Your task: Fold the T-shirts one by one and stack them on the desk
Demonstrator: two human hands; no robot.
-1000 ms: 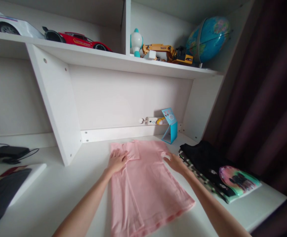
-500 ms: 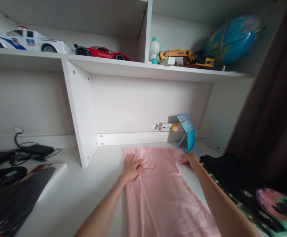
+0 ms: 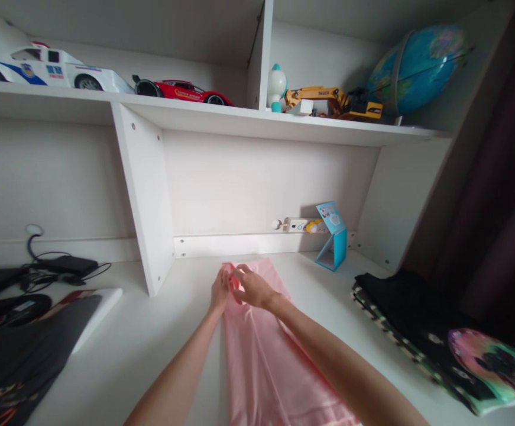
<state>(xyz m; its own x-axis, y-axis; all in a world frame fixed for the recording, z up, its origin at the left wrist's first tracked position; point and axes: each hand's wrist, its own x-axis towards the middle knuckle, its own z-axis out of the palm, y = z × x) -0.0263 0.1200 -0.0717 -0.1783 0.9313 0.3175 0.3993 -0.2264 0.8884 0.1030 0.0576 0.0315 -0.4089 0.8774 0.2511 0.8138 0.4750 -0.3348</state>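
A pink short-sleeved shirt (image 3: 261, 349) lies lengthwise on the white desk, folded into a narrow strip with its right side brought over to the left. At its far left corner, my left hand (image 3: 220, 291) is closed on the bunched cloth by the edge. My right hand (image 3: 257, 289) reaches across from the right and meets it there, its fingers curled around the pink fabric of the sleeve. The two hands nearly touch, and part of the cloth between them is hidden by the fingers.
Folded dark clothes (image 3: 417, 319) lie to the right, dark garments (image 3: 57, 343) to the left. A blue folding card stand (image 3: 337, 248) and a power strip (image 3: 296, 225) are at the back. Toy cars (image 3: 181, 92) and a globe (image 3: 421, 68) occupy the shelf above.
My right hand has moved left, carrying the shirt's right sleeve and side over onto the left part. My left hand has gone from lying flat on the cloth to gripping its left edge.
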